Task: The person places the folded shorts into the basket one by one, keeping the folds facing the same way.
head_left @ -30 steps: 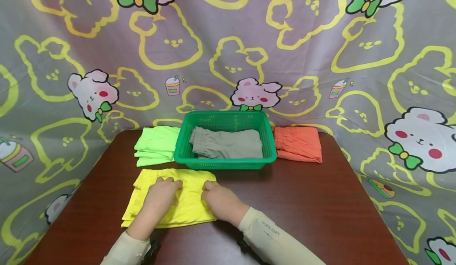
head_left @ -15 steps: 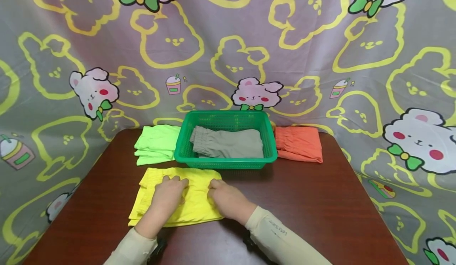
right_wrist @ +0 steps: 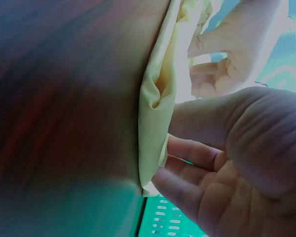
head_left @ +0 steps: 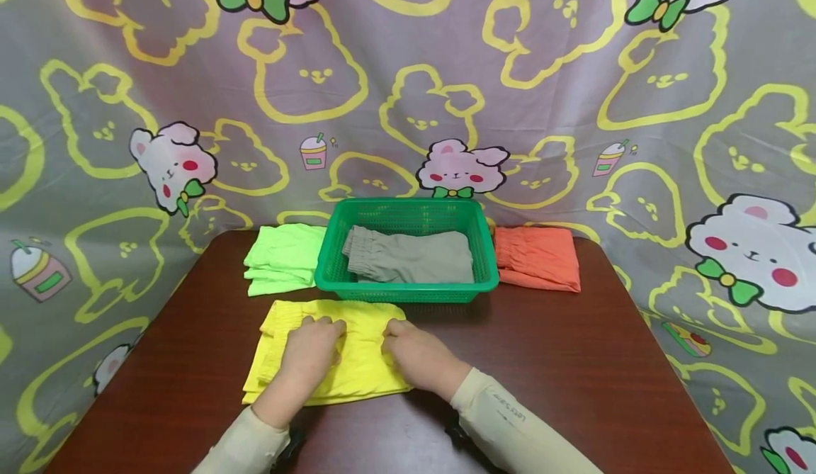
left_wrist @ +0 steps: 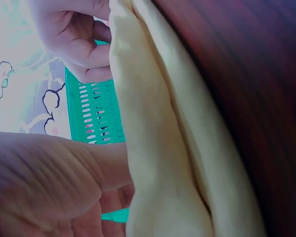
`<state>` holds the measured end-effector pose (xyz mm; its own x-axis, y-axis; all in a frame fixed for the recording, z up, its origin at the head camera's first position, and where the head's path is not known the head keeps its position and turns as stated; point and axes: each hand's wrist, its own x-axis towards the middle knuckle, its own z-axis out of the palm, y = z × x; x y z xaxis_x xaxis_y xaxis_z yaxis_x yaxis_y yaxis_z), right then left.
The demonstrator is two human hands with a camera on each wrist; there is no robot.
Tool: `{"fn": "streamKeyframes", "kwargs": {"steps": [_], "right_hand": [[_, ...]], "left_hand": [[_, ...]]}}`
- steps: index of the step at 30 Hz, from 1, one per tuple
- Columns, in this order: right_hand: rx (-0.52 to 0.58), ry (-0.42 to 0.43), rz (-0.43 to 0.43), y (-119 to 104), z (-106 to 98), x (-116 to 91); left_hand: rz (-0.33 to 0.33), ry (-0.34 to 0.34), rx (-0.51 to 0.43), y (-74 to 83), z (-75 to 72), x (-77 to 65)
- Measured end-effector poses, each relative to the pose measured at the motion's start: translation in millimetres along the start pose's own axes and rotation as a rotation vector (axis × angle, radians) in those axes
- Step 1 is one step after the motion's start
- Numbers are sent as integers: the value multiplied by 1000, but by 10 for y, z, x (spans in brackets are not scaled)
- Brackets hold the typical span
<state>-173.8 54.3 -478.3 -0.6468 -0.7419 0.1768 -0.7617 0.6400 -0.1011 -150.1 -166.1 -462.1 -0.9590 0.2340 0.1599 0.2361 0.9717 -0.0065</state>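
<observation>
Folded yellow shorts (head_left: 363, 371), with a gathered waistband at the left end, lie flat on the table in front of the basket. My left hand (head_left: 310, 353) grips them from above near the waistband, fingers bent into the cloth. My right hand (head_left: 423, 357) holds the right end, with thumb and fingers at the fabric. In the left wrist view the layered edge of the shorts (left_wrist: 148, 123) shows beside my thumb. The right wrist view has my right thumb and fingers against the folded edge; some fingertips are hidden by cloth.
Behind the shorts stands a green perforated basket (head_left: 408, 288) holding a folded grey garment (head_left: 414, 256). A folded lime-green garment (head_left: 283, 258) lies left of it, a folded orange one (head_left: 540, 258) right. The brown table (head_left: 561, 360) ends at a patterned curtain (head_left: 548, 120).
Both hands have shifted to the right, and the yellow shorts have slid right with them across the table. The basket and the other garments have stayed in place.
</observation>
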Motion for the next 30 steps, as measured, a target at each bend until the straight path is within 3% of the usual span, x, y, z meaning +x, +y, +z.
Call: {"fn": "streamKeyframes", "kwargs": {"steps": [11,30], "right_hand": [[27,18,-14,86,0,-75],[52,42,-40,226,-23,-194]], "left_hand": [[-31,1,-18,77,42,20],[-11,26,-3,229,59,63]]}}
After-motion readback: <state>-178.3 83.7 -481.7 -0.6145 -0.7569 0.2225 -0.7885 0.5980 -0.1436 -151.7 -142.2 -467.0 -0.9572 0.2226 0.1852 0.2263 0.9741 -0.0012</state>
